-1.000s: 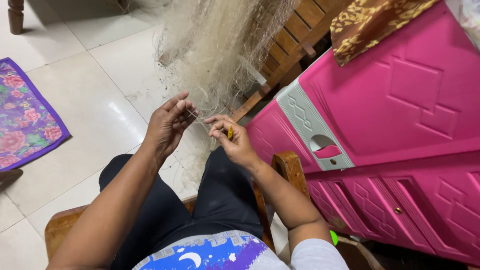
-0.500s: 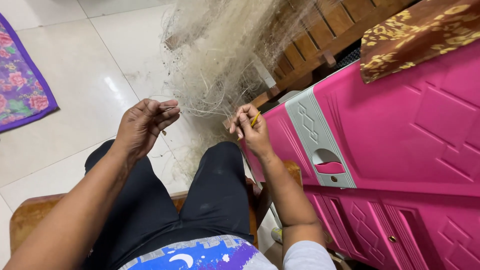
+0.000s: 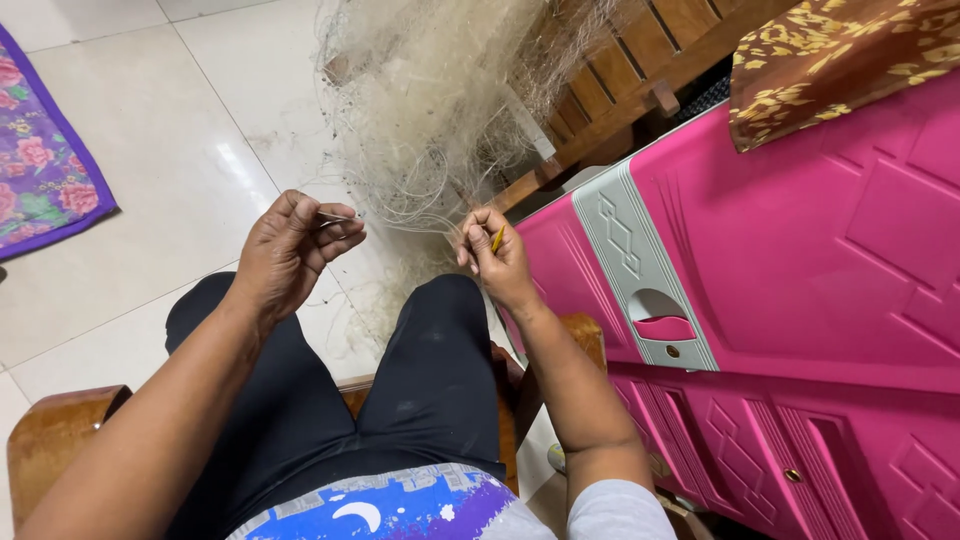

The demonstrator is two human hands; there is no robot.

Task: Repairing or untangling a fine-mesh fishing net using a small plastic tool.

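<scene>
A pale, tangled fishing net (image 3: 430,110) hangs in front of my knees and spills onto the tiled floor. My left hand (image 3: 290,250) is raised above my left thigh, its fingertips pinched on fine strands of the net. My right hand (image 3: 495,255) is near the net's lower edge, holding a small yellow netting needle (image 3: 497,238) between thumb and fingers. The two hands are about a forearm's width apart, with thin line running between them. I sit on a wooden chair (image 3: 60,440) in dark trousers.
A pink plastic cabinet (image 3: 800,300) with a grey handle panel stands close on my right. A wooden slatted bench (image 3: 640,70) sits behind the net, with a brown patterned cloth (image 3: 830,50) above the cabinet. A floral purple mat (image 3: 40,170) lies at the left.
My hands, close together a second ago, have drawn apart: the left moved left with the strands, the right stayed by the net with the needle.
</scene>
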